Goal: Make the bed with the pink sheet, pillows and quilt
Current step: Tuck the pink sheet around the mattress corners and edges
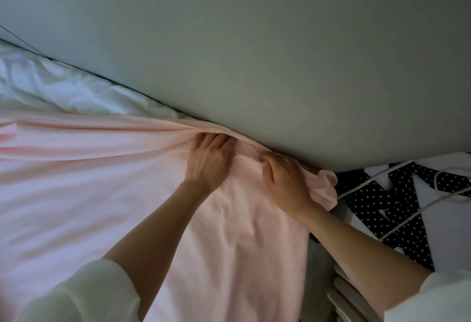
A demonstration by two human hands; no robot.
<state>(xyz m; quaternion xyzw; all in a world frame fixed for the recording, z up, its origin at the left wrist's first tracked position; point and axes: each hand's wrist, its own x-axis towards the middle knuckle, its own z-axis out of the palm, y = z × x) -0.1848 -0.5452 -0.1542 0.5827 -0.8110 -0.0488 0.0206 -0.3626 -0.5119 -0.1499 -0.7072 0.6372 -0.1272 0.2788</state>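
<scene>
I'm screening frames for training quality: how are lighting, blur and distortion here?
Head view: dim, flat light with a grey-green cast; the wall line bows from wide-angle distortion; the pink sheet looks soft toward the left edge; both hands, left hand and right hand, are fairly sharp; no glare.
</scene>
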